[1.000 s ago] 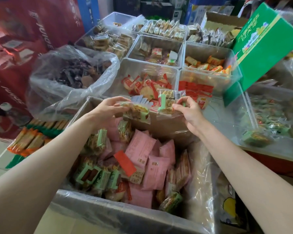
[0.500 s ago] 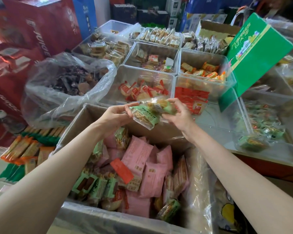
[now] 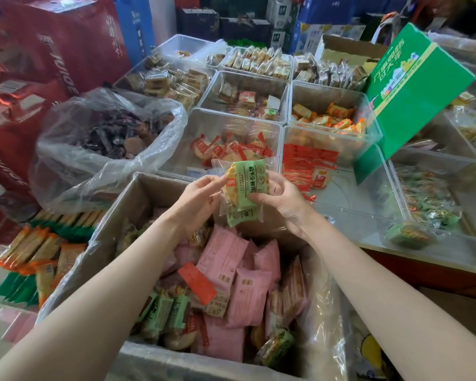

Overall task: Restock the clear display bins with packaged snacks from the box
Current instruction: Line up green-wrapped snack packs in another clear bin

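Observation:
Both hands hold a small stack of green-labelled snack packets (image 3: 245,185) above the far edge of the cardboard box (image 3: 138,199). My left hand (image 3: 201,199) pinches the stack's left side; my right hand (image 3: 283,199) grips its right side and bottom. The box, lined with clear plastic, holds pink packets (image 3: 231,259), green packets (image 3: 165,314) and a red one (image 3: 198,281). Just beyond the hands sit clear display bins: one with red-and-white packets (image 3: 231,149), one with red-orange packets (image 3: 308,166).
More clear bins (image 3: 245,97) of snacks fill the counter behind. A plastic bag of dark sweets (image 3: 113,133) sits left. A green carton (image 3: 412,86) leans at the right. Orange-green bars (image 3: 39,254) lie in a tray at left. Red juice cartons (image 3: 61,45) stand behind.
The two packets held apart a second ago have been brought together into one stack between both hands, turned so the green label faces up. The view has tilted slightly.

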Motion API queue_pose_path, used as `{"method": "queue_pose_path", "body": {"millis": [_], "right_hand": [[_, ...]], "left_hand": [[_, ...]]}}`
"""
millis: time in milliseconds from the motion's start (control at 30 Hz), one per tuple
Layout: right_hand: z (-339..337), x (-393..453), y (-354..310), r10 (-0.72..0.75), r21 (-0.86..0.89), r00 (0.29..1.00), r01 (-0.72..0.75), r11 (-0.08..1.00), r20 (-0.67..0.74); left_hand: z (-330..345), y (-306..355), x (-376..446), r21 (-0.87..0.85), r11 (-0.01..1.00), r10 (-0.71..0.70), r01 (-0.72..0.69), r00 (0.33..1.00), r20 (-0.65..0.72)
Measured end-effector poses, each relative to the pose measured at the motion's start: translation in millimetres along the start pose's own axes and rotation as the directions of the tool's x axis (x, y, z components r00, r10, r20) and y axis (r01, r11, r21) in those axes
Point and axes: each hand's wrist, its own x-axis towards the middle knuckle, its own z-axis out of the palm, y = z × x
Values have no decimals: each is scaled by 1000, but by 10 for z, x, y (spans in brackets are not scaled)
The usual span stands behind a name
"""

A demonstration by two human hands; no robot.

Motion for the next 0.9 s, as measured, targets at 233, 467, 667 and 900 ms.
{"method": "queue_pose_path", "body": {"millis": [233,467,667,900], "right_hand": [[-42,31,-12,101,590,995,-84,803,4],[-57,39,-40,155,417,987,-128,900,-32],[223,53,61,95,200,995,-93,975,-3],[266,185,104,-8,-377,1000,0,926,-20]], "left_hand": [[-21,67,-49,21,999,50,-49,998,-35],[-162,136,50,32,998,57,-49,954,-294],[-28,124,39,-74,997,-23,4,968,-252],[-164,93,-41,246,968,-5,43,988,-154]]}}
